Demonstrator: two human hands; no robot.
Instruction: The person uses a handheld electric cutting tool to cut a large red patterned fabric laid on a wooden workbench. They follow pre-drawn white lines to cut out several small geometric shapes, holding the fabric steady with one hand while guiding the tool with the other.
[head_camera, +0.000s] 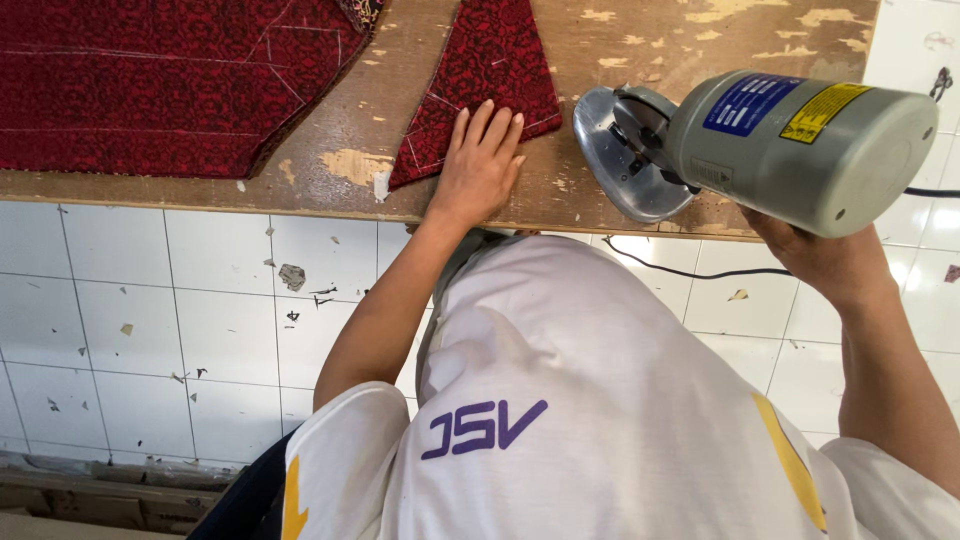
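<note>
Flat, left hand (480, 160) presses red patterned cloth (485, 70); right hand (815, 255) grips cylindrical metal cutter (790, 140).

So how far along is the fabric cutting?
Done: one red piece lies cut apart from the big red cloth. In hand: left hand presses that piece; right hand holds the cutting machine. Left: chalk lines on both remain uncut.

Right hand (812, 255) fingers (behind cutter (770, 145))
</note>
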